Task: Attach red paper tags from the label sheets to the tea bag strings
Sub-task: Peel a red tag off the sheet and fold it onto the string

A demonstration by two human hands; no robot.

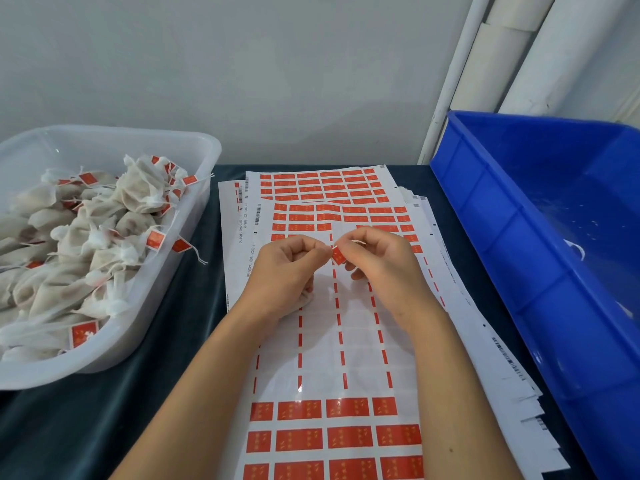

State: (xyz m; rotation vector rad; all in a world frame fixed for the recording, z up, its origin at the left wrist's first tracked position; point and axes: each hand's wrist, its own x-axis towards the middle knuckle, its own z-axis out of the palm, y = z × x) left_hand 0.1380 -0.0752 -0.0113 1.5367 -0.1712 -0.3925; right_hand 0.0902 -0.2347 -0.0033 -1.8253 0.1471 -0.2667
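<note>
Both our hands, left hand (289, 263) and right hand (377, 259), pinch one small red paper tag (338, 255) above the white label sheet (322, 341) mid-bench.

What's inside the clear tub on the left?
The clear tub holds a heap of white tea bags, many with red tags on their strings; a few tags hang over the rim. Lower layers and the tub's floor are covered.
</note>
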